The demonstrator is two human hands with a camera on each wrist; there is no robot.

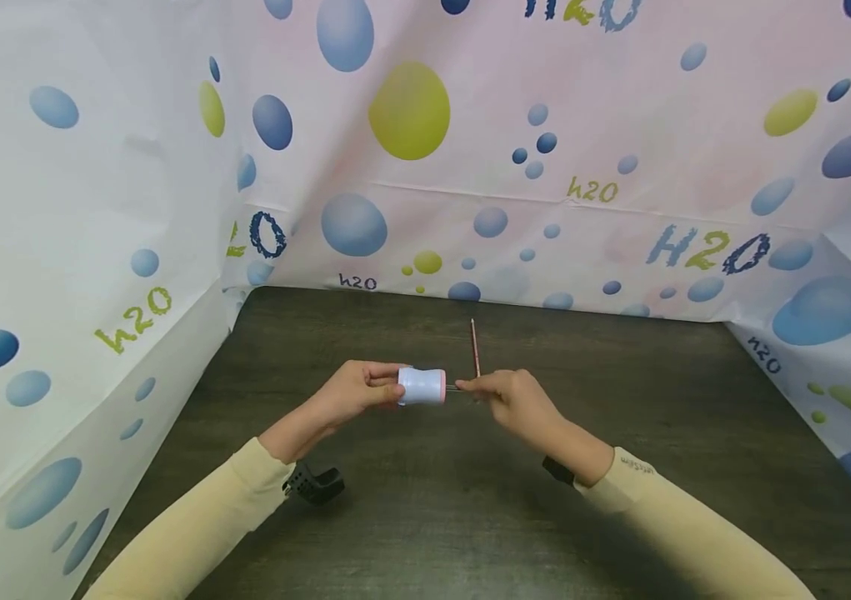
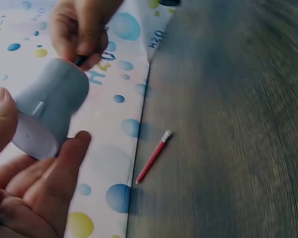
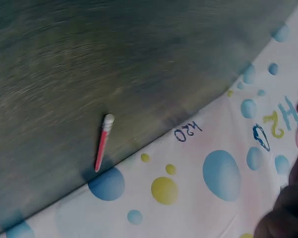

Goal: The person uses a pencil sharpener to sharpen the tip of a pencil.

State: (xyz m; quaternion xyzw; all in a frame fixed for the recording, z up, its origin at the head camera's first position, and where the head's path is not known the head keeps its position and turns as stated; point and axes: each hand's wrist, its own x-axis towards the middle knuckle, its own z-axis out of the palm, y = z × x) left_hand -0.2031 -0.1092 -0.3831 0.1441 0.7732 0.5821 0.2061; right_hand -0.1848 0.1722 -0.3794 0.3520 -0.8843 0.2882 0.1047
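Observation:
My left hand (image 1: pixel 350 396) grips the rear end of a pale blue waisted cylinder (image 1: pixel 422 387) with a pink rim, held sideways above the table. In the left wrist view the cylinder (image 2: pixel 54 94) looks like a small cup, with the left thumb on one side and fingers beneath. Opposite the pink rim, my right hand (image 1: pixel 523 404) pinches a thin metal piece (image 1: pixel 453 387) with a dark end; its kind cannot be made out. Past the right fingers lies a red pencil (image 1: pixel 474 346) with a white eraser end, also seen in the right wrist view.
The dark wood-grain table (image 1: pixel 425 517) lies under both hands. White sheeting with blue and green dots (image 1: pixel 493 167) stands up at the back and on both sides. Dark bands circle both wrists.

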